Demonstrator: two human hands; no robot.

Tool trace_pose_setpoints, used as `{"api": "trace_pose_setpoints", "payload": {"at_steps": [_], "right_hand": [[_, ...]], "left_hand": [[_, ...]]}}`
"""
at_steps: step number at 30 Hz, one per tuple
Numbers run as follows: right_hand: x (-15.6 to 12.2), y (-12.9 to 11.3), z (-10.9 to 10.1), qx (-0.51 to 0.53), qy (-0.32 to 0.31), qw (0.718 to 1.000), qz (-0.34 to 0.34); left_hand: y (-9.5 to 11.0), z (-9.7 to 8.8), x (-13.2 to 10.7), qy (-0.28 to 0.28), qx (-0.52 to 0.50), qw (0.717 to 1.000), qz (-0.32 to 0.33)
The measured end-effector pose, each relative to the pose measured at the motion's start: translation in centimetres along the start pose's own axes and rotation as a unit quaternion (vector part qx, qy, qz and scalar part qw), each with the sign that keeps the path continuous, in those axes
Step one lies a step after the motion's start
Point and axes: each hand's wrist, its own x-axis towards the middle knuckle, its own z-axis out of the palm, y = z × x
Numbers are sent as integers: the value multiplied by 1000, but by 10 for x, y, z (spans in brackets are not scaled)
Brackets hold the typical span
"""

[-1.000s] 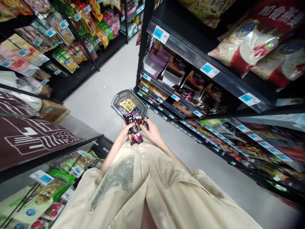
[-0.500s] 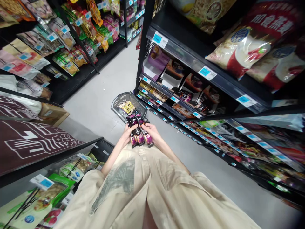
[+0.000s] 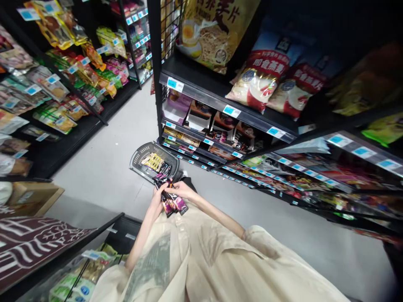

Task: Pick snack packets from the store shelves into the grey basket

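Close to my body, several slim purple-and-black sachets are held between my hands. My left hand is closed around the left side of the bunch, thumb on top. Fingers of my right hand pinch the sachets from the right near their upper ends. What is printed on them is too small to read. Just beyond my hands, a grey shopping basket stands on the floor. Inside it lie yellow sachets and some dark purple sachets.
A black shelf ahead right carries oatmeal bags above and open boxes of sachets below. Racks of hanging snack bags line the left. A cardboard box sits at lower left. Grey floor runs between.
My view has turned to the right, so the shelves, basket and hands sit further left. The sachets, fanned out before, are now bunched closer together in both hands.
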Motion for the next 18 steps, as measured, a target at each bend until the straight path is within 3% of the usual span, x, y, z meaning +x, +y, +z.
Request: {"api": "trace_pose_setpoints", "payload": {"at_steps": [5,10,15,18], "right_hand": [[-5,8,-5,-41,36,997,-50],[-17,12,-21,-60,18,995,-84],[-19,10,-56,-4,-77,997,2],[-19,2,-80,26,-63,997,25]], "left_hand": [[-1,4,3,27,-15,999,35],[-3,7,7,21,-21,999,15],[-3,8,11,29,-25,999,-2],[-1,8,13,31,-22,999,-2]]}}
